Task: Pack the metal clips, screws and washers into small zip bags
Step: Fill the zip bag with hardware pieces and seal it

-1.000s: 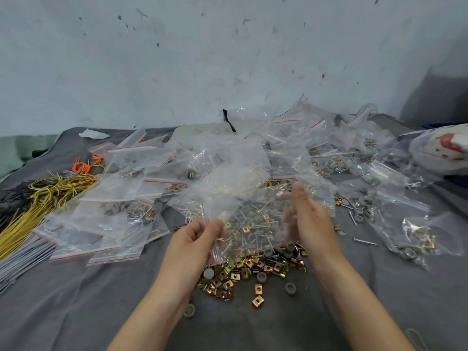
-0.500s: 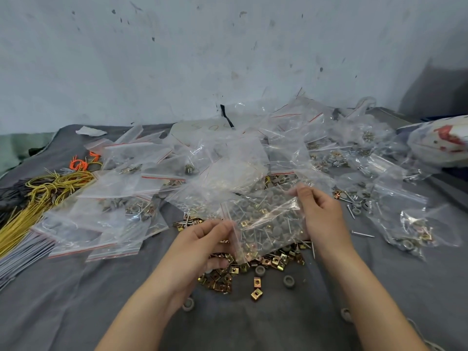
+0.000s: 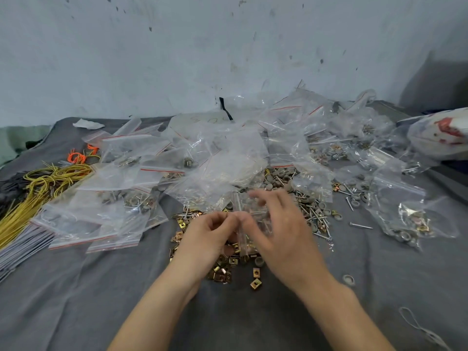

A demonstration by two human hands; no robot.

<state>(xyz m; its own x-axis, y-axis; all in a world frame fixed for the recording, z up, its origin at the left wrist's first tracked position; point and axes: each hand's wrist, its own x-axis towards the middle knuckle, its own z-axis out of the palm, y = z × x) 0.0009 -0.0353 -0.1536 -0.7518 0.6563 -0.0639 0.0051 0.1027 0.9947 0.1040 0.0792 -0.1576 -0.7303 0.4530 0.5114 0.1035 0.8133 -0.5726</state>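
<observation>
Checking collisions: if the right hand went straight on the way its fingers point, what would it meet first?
The small zip bag pinched by the left hand, at the fingers of the right hand; blur hides whether they touch. Beyond, a heap of clear bags.

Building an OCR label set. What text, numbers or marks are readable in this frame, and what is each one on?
"500": faint handwriting, reading unsure, on the big clear bag at the back.
Red print on the white bag, far right: too blurred to read.
Zip bags: plain red stripes only, no text.
Nothing else is readable.
</observation>
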